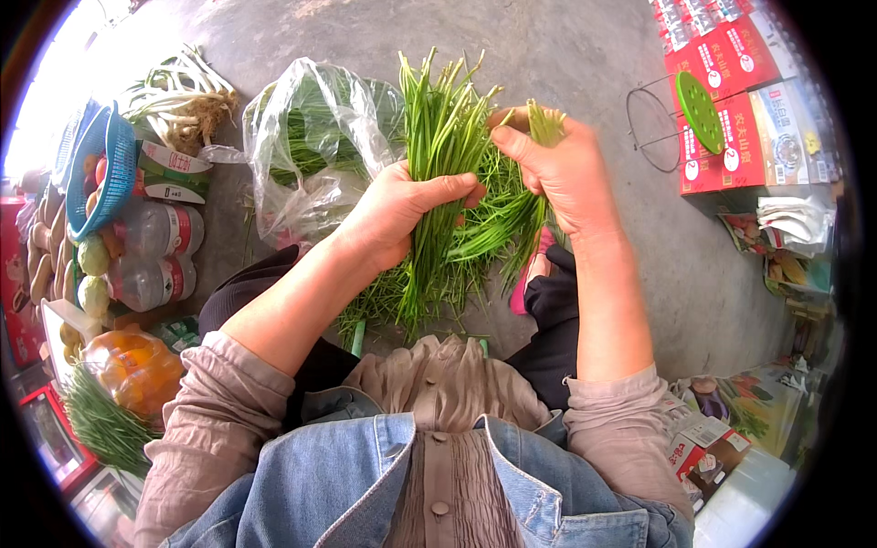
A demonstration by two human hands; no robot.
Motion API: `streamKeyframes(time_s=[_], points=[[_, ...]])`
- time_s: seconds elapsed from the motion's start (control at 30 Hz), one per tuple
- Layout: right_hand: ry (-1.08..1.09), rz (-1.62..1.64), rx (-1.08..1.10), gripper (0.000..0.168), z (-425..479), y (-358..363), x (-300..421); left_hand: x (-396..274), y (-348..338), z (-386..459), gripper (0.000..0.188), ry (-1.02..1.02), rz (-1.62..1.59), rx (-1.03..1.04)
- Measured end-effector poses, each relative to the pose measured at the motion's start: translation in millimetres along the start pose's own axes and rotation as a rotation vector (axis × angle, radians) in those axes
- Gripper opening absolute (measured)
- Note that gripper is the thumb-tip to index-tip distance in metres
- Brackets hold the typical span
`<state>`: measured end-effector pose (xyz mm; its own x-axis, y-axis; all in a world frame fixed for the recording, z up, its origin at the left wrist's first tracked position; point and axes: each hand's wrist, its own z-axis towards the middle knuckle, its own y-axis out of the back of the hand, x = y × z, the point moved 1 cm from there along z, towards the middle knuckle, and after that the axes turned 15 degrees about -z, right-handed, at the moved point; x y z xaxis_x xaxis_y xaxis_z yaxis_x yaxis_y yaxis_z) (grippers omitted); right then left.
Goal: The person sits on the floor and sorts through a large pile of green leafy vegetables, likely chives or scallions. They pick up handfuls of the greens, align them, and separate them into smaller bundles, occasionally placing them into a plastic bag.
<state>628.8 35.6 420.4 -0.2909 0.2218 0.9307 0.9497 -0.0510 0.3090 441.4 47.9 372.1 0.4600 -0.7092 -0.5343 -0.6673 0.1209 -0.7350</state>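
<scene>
A thick bunch of long green stalks (438, 130), which look like garlic chives, is gripped in my left hand (411, 205), cut ends pointing away from me. My right hand (562, 164) holds a smaller bunch of the same stalks (545, 123), its leaves hanging down towards the floor. Under and between both hands lies a loose heap of green leaves (479, 274) on the concrete floor. Beyond my left forearm is a clear plastic bag (301, 198) with more long green leaves inside. Part of the right hand's bunch is hidden by the palm.
At the left are white-stemmed vegetables with roots (199, 113), a blue plastic basket (103, 178), large plastic bottles (154, 253) and an orange-filled bag (130, 370). At the right stand red cartons (726, 137) and a wire-framed stand with a green perforated disc (699, 113).
</scene>
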Motion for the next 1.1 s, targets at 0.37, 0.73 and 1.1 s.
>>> streamKeyframes(time_s=[0.37,0.73,1.1], points=[[0.003,-0.155,-0.008,0.019,-5,-16,1,-1,-4,-1,0.021,-0.170,0.004,-0.035],[0.022,-0.192,0.060,0.017,-2,-9,-9,-7,-3,-2,0.015,-0.118,0.019,0.050],[-0.001,0.051,-0.230,0.015,3,5,-6,-11,-9,-5,0.011,-0.099,-0.049,-0.042]])
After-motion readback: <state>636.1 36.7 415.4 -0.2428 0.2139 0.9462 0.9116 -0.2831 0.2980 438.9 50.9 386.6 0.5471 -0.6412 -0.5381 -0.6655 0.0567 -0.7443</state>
